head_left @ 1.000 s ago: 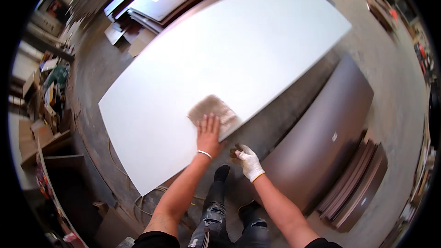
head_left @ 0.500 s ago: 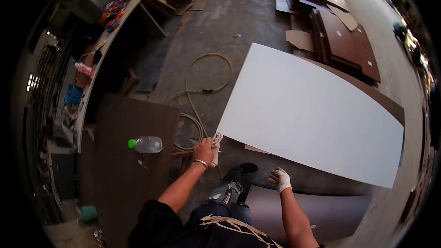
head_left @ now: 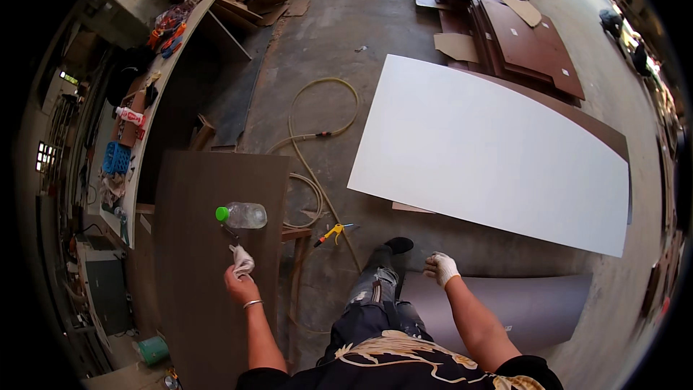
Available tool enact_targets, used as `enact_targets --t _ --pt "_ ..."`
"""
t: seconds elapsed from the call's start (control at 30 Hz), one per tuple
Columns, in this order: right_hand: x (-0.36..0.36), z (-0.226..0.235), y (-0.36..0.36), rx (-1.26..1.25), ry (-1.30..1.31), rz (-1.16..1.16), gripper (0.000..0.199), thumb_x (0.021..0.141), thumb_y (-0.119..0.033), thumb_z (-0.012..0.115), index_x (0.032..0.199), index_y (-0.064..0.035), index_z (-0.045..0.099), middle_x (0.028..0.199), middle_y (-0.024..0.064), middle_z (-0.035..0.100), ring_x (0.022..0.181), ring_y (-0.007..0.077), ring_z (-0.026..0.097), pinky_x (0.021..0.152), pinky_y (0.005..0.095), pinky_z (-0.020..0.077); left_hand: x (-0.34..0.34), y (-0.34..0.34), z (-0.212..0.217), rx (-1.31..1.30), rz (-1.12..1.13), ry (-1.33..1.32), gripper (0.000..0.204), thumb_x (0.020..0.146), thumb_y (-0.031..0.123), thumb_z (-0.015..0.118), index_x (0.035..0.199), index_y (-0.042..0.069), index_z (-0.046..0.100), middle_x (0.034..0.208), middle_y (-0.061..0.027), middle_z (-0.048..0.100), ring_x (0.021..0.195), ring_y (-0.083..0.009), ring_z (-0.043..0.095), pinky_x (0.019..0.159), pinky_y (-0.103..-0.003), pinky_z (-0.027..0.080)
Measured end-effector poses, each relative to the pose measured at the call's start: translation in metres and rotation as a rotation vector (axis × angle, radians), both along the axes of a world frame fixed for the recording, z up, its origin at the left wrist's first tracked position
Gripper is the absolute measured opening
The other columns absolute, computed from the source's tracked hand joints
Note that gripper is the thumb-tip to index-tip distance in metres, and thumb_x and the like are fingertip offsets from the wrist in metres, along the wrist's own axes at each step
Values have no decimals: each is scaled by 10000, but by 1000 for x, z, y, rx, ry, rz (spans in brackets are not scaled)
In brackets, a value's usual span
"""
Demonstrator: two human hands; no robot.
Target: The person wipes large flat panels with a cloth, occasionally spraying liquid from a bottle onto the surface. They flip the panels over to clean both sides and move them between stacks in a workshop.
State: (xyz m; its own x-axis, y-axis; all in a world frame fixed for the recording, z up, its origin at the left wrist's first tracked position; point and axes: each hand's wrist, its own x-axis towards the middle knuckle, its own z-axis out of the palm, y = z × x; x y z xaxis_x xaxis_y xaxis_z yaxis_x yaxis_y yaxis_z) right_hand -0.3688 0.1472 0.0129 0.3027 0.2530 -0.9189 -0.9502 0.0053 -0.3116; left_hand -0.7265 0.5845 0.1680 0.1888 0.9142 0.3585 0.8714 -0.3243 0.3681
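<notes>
A woodworking shop, plainly — bare concrete floor [head_left: 375,22], stacked brown boards [head_left: 530,32], a large white panel [head_left: 491,152], an air hose [head_left: 317,133], a tool-strewn workbench [head_left: 155,94].

matt white board [head_left: 491,152], clear plastic bottle [head_left: 242,214], rough concrete floor [head_left: 361,22]

Left hand [head_left: 242,285] bare and clenched; right hand [head_left: 441,269] gloved, fisted.

One white board [head_left: 491,148] lies on the floor. Left of it are one dark board [head_left: 209,245], one clear bottle [head_left: 242,214], one hose [head_left: 310,152] and one yellow air gun [head_left: 333,231]. Two hands, one gloved [head_left: 441,269].
</notes>
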Motion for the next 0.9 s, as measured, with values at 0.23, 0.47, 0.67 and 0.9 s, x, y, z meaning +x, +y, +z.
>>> enact_targets --t 0.23,0.47,0.67,0.9 --pt "-4 19 -81 -156 -88 -24 155 922 -56 487 1007 -172 546 776 19 559 602 163 534 535 334 466 -59 25 -54 -173 64 382 444 823 42 658 1261 92 609 1248 -176 636 1120 -413 630 923 -510 520" --pt "-45 -1 -148 50 37 -271 160 965 -111 482 816 -169 477 721 18 484 604 186 475 571 358 447 32 -56 -98 -294 123 674 785 784 179 720 1475 13 387 1581 -228 353 1447 -427 350 1180 -530 303" --pt "15 -27 -168 -60 193 -622 105 1009 -196 515 915 -152 530 836 51 573 792 273 584 716 463 523 222 -174 -115 -511 -957 501 737 770 118 687 1461 44 444 1577 -194 378 1448 -385 362 1202 -483 288" --pt "224 -16 -273 -185 -2 -980 662 1038 -312 518 1589 -90 229 1694 207 85 1551 426 133 1205 639 192 483 -316 -149 -519 -1598 807 850 842 194 646 1584 19 270 1692 -191 140 1575 -355 93 1273 -507 77"
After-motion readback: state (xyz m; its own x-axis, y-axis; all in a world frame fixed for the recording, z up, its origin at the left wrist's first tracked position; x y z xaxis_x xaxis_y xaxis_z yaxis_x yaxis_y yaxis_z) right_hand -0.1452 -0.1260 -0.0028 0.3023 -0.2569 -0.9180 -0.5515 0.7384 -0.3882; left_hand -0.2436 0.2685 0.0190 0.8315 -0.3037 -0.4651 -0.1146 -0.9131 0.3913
